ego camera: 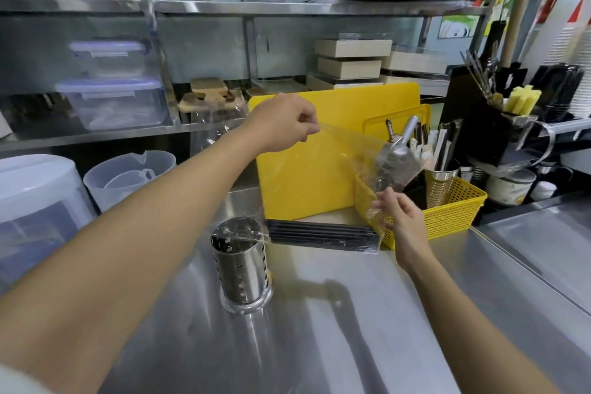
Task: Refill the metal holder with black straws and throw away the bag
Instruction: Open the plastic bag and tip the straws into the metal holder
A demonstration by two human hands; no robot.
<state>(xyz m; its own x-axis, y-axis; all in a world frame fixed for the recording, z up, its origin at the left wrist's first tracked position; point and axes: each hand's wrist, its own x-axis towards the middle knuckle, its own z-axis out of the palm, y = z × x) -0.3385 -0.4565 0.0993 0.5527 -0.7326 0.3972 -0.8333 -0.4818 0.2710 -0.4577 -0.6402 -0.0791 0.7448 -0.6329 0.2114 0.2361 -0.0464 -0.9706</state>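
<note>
A perforated metal holder (pixel 243 265) stands upright on the steel counter, with no straws showing above its rim. Behind it lies a bundle of black straws (pixel 319 233), flat on the counter in clear wrap. My left hand (pixel 284 125) is raised and pinches one end of a clear plastic bag (pixel 358 157) stretched in the air. My right hand (pixel 399 217) grips the bag's lower end, just above the right end of the straws.
A yellow cutting board (pixel 303 176) leans behind the straws. A yellow basket (pixel 454 211) with utensils sits at the right. Plastic jugs (pixel 128 176) stand at the left. A black organizer (pixel 499 125) is at the far right, and shelves with containers run along the back.
</note>
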